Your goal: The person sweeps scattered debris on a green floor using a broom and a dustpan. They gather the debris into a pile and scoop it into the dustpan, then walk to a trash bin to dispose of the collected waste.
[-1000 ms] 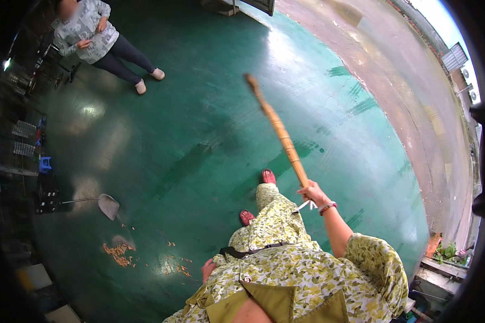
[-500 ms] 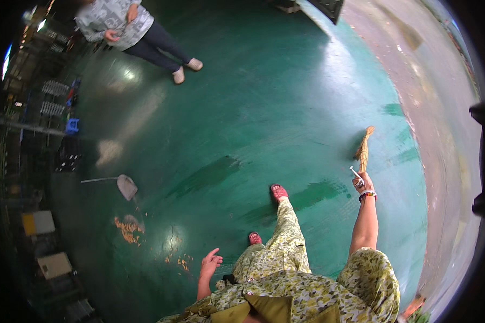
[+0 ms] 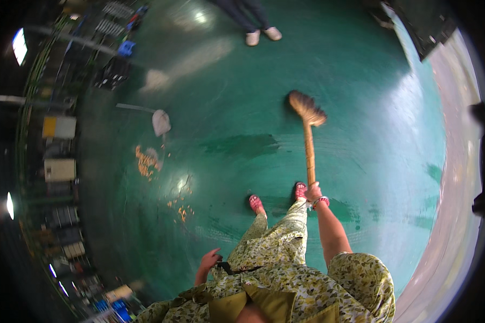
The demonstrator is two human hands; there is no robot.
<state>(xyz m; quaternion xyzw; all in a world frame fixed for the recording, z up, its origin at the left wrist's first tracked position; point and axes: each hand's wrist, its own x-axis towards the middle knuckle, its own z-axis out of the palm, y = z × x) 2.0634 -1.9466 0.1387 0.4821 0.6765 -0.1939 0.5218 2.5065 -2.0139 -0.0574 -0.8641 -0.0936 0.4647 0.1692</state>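
My right hand [image 3: 313, 192], with beaded bracelets at its wrist, is closed round the handle of a straw broom [image 3: 309, 151]. The broom points away from me, its dark-tipped bristle head far out over the green floor and slightly blurred. Near my left hip, my left hand [image 3: 210, 259] holds nothing, its fingers loosely apart. To the left, a pale long-handled dustpan [image 3: 161, 123] lies on the floor. Just nearer than it sits a heap of orange-brown scraps [image 3: 144, 161], and more scraps [image 3: 182, 212] are scattered closer to my feet.
Another person's legs and light shoes [image 3: 262, 36] stand at the far side. Racks and boxes [image 3: 60, 170] line the left, with a blue stool [image 3: 126, 48] beyond. A dark panel [image 3: 423, 27] stands far right; paler ground [image 3: 458, 161] borders the green floor.
My right hand has swung the broom leftward to in front of my feet, and its bristle head now shows broadside. My view has shifted, and the other person's upper body has left it.
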